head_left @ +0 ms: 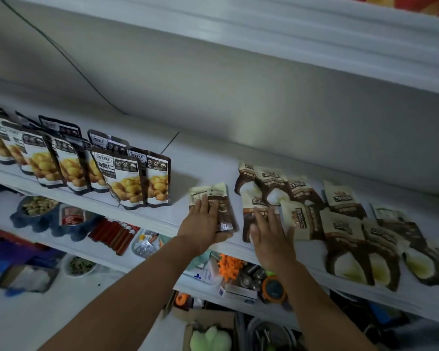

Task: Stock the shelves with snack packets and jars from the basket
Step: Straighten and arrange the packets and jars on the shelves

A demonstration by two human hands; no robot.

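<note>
Head view, close, facing shelf [208, 160]

you stand at a long white shelf [200, 158] running from far left to near right, with a thin dark seam [170, 143] in its board. behind it is a plain pale back panel [213, 79], dimly lit and crossed at the left by a thin cable [61, 51]. a shelf above [314, 29] overhangs, and a lower shelf [3, 214] shows beneath.

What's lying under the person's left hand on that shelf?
A flat cream-and-brown snack packet on the white shelf, with the left hand resting on it. Its lower left part is covered by the hand.
</note>
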